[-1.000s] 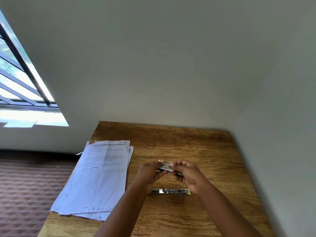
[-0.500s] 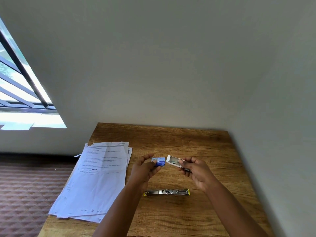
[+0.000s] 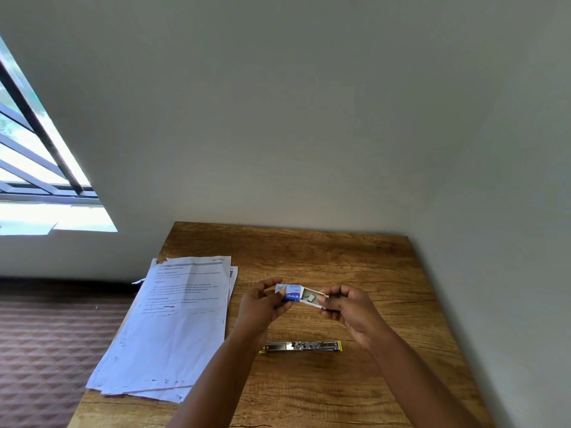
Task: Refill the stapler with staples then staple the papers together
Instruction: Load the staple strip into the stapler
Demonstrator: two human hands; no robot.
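Note:
My left hand [image 3: 262, 304] pinches the blue and white sleeve [image 3: 290, 292] of a small staple box above the wooden table [image 3: 355, 267]. With its fingertips my right hand [image 3: 346, 305] grips the white inner tray [image 3: 310, 298], whose left end sits partly inside the sleeve. Grey staple strips lie in the tray. A metal stapler [image 3: 304, 346] lies opened flat on the table, below and between my hands. A stack of printed papers [image 3: 173, 322] covers the table's left side, overhanging its left edge.
The table stands in a corner, with a wall behind it and a wall close on the right. A barred window [image 3: 34, 156] is at the far left. Patterned brown floor [image 3: 46, 341] runs left of the table.
Half a second ago the sleeve and tray were held apart. Now the hands have come together and the tray's end is in the sleeve.

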